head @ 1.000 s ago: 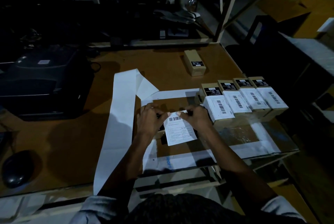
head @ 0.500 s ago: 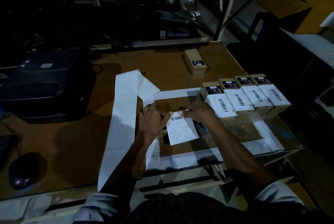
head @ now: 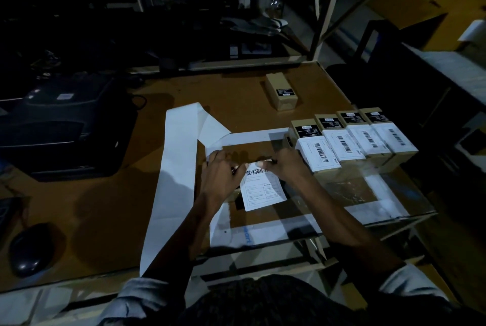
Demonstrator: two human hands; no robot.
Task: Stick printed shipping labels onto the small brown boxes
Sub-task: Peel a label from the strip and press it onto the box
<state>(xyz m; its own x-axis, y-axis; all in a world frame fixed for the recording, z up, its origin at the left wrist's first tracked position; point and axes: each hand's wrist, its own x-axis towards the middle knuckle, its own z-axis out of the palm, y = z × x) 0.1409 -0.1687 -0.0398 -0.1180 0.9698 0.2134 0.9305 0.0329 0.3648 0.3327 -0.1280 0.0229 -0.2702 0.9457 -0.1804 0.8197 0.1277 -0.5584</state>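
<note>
A: What lies around your hands?

B: A dark printer (head: 60,125) sits far left, a long white backing strip (head: 178,175) just left, and four labelled boxes (head: 352,139) just right.

A: And the label?

B: Your left hand (head: 223,178) and right hand (head: 286,168) pinch the barcoded white label's (head: 263,189) top edge between them.

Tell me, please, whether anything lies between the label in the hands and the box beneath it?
Nothing visible does. Both the left hand and right hand pinch the label by its top edge, directly over a dark, mostly hidden box.
</note>
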